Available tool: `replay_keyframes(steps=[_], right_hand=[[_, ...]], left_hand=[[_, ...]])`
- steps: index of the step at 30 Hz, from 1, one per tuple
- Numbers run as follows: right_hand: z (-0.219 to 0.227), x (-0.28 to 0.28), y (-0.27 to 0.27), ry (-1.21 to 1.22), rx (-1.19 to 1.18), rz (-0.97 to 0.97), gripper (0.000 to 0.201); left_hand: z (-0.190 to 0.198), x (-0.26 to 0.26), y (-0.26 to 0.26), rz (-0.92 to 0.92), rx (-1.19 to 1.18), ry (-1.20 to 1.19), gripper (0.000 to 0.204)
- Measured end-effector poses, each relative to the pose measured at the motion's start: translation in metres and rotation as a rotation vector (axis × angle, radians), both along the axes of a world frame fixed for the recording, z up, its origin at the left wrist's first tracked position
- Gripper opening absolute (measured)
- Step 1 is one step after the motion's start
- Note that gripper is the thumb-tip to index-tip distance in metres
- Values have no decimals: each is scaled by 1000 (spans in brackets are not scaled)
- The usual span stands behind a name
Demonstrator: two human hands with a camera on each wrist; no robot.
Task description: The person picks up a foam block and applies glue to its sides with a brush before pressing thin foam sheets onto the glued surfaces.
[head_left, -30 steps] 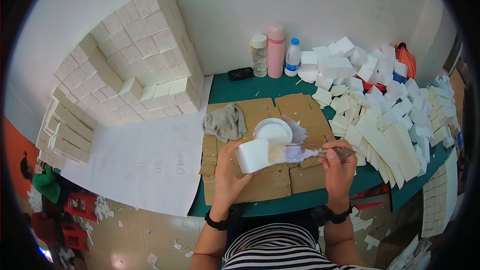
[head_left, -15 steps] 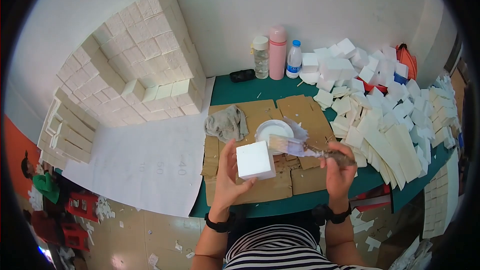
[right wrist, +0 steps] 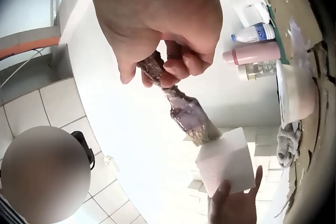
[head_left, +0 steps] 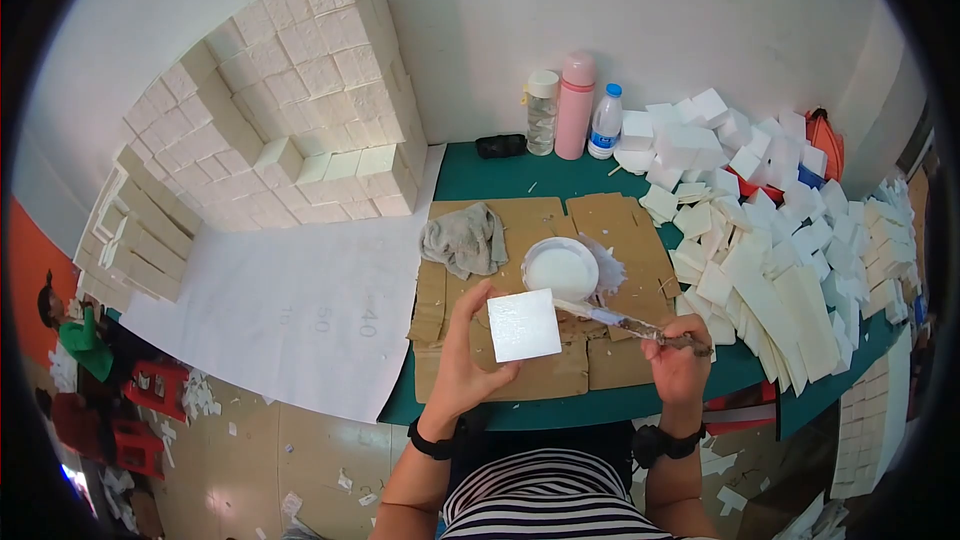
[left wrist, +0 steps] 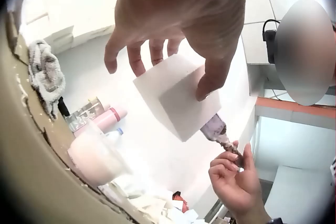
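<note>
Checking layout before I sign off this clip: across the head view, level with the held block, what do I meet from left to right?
Person in green → paper sheet → left hand → block → right hand → pale strips.

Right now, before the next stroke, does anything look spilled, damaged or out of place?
Yes. A pale smear lies on the cardboard beside the white tub, perhaps slopped coating. The brush looks caked with dark residue toward its handle, and white scraps litter the floor.
</note>
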State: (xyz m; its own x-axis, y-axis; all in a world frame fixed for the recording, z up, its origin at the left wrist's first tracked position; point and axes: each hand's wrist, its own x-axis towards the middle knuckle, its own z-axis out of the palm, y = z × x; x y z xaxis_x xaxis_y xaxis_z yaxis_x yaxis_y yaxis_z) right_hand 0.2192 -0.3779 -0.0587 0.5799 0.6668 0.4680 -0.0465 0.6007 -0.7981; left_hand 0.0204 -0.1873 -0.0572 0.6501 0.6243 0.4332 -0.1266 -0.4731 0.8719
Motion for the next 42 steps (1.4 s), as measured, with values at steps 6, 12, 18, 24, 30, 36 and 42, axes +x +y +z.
replay_keyframes(steps=[6, 12, 18, 24, 30, 36, 42], right_hand=[[3, -5, 1, 114, -76, -109, 24], [10, -4, 2, 222, -104, -164, 25], [28, -8, 7, 145, -40, -202, 23], [36, -7, 4, -124, -211, -269, 18], [35, -16, 7, -223, -246, -212, 16], [42, -6, 2, -239, -191, -187, 14], [42, -3, 5, -322, -221, -62, 14]], left_hand=[[6, 1, -2, -27, 36, 33, 92], [16, -2, 0, 19, 263, 106, 91], [18, 1, -3, 51, 369, 178, 88], [18, 2, -3, 69, 275, 118, 87], [18, 6, -5, 123, 215, 133, 87], [12, 6, -3, 120, 193, 123, 88], [16, 8, -3, 125, 228, 132, 89]])
